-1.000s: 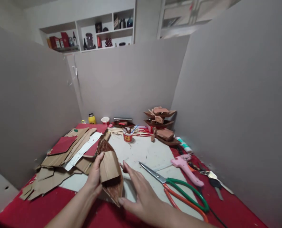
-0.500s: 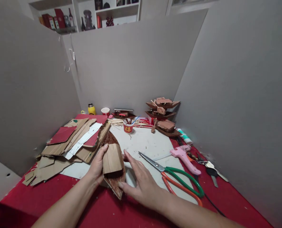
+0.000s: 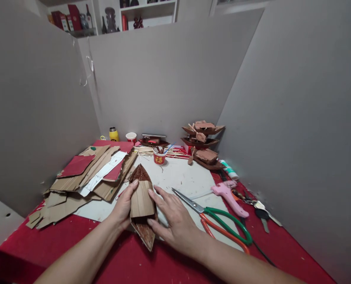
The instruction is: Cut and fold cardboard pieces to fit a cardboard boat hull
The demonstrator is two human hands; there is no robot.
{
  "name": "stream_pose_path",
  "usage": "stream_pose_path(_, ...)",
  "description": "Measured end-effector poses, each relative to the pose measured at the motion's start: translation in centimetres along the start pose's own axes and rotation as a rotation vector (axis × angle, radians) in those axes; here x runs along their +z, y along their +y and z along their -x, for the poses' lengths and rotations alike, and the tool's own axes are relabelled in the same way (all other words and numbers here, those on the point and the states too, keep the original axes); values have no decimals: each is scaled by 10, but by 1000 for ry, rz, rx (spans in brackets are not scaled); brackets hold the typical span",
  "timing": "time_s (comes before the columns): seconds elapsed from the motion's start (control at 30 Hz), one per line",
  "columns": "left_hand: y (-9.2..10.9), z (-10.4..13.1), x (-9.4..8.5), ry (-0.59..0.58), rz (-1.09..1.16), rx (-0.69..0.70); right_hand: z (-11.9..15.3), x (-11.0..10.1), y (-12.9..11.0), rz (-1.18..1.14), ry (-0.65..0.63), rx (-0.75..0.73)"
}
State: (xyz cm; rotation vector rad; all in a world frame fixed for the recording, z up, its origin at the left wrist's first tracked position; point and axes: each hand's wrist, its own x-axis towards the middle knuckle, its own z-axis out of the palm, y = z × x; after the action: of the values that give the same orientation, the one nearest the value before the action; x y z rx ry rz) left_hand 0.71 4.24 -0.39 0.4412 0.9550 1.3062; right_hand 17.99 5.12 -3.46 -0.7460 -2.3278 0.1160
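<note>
A model boat (image 3: 147, 234) with a dark brown, pointed hull lies lengthwise in front of me. Over its middle arches a pale wood-coloured cover (image 3: 141, 203), raised above the hull at its near end. My left hand (image 3: 123, 207) is closed around the boat's left side, thumb on the cover's upper left edge. From the right, my right hand (image 3: 177, 223) grips the boat, a fingertip on the cover's right edge and the thumb at the hull by its near end. The undersides of both hands are hidden.
Large scissors (image 3: 205, 211) with green and orange handles lie right, beside a pink glue gun (image 3: 230, 197) and keys (image 3: 262, 215). Cardboard scraps (image 3: 65, 185) pile up left. Behind stand a red paper cup (image 3: 159, 157), thin sticks (image 3: 145, 151) and finished brown boats (image 3: 206, 156).
My right hand has shifted its fingers from beside the boat onto the cover's right edge. The boat has moved slightly right in view, still in my left hand.
</note>
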Motion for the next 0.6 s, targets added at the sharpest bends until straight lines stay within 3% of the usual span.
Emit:
stream_pose_path(0.23, -5, 1, 5, -115, 31, -36, -2, -1, 6, 55, 29, 11)
stream_pose_path(0.4, -4, 0, 6, -121, 51, -72, -7, -6, 11, -210, 133, 89)
stream_pose_path(0.47, -6, -5, 2, -69, -51, -35, -11, -11, 12, -402, 169, 230)
stream_pose_path(0.6, -8, -16, -10, 77, -267, 195, -20, -22, 11, -713, 131, 559)
